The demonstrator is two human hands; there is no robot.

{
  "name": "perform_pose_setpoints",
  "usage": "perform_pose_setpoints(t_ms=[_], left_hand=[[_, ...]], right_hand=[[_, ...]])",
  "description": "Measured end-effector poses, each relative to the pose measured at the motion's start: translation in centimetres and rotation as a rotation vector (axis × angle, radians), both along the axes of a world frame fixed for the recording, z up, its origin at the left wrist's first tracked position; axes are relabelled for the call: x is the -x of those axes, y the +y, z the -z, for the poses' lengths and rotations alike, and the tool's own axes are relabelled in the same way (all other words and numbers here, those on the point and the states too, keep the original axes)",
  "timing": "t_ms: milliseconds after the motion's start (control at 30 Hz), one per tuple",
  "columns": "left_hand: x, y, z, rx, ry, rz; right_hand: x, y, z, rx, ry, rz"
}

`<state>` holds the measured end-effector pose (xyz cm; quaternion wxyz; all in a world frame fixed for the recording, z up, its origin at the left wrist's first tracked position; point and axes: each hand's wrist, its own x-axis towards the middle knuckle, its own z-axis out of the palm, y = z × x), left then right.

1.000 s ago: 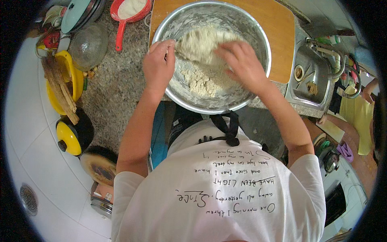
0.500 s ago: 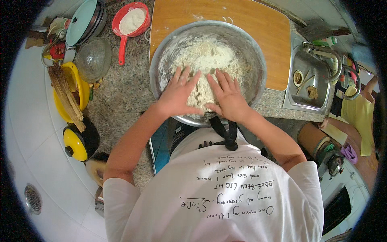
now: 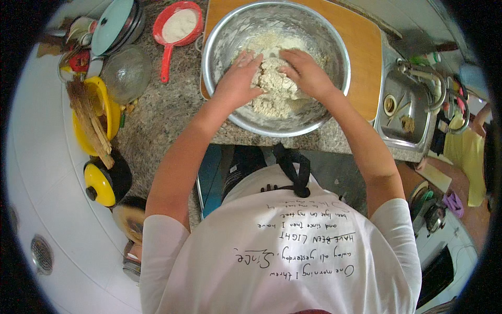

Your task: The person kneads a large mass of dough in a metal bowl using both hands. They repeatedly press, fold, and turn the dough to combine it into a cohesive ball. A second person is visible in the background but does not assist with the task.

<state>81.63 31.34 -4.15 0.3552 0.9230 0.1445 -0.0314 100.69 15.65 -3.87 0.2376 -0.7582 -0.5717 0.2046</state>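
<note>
A large steel mixing bowl (image 3: 209, 73) holds a rough, crumbly mass of dough (image 3: 274, 78) with loose flour behind it. My left hand (image 3: 239, 78) curves round the dough's left side, thumb stretched toward the middle. On the other side, my right hand (image 3: 308, 73) bends its fingers over the dough's upper right edge. Between them the dough is bunched into a lump with a cracked surface. Parts of the fingertips are sunk in flour and hard to see.
Beneath the bowl lies a wooden board (image 3: 361, 63); a steel sink (image 3: 405, 118) adjoins on the right. To the left are a red scoop of flour (image 3: 180, 25), a glass bowl (image 3: 127, 74), a yellow basin (image 3: 112, 112) and a yellow-lidded pot (image 3: 102, 184). Someone in yellow (image 3: 465, 162) stands far right.
My hands, earlier lying spread on the near part of the dough, have moved apart to its two sides and curved round it. The dough is bunched up more; the bowl appears higher in view.
</note>
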Motion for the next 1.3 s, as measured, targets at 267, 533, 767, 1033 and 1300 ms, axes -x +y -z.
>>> perform_pose_setpoints(t_ms=[267, 533, 767, 1033, 1300], left_hand=[[7.4, -1.0, -6.6, 0.017, -0.175, -0.335], [15.8, -4.8, -6.1, 0.209, -0.498, -0.616], [20.6, -11.0, -3.6, 0.099, -0.589, -0.663], [33.0, -27.4, -9.6, -0.049, -0.557, -0.877], [46.7, -33.3, -13.4, -0.173, -0.566, -1.095]], right_hand=[[7.0, -1.9, -8.7, 0.038, 0.101, 0.285], [10.7, -4.4, -8.1, -0.152, -0.538, 0.311], [7.7, -11.2, -1.2, 0.258, 0.926, 0.743], [16.6, -24.6, -4.9, 0.091, 0.931, 0.612], [33.2, -22.6, -7.8, 0.278, 1.008, 0.403]])
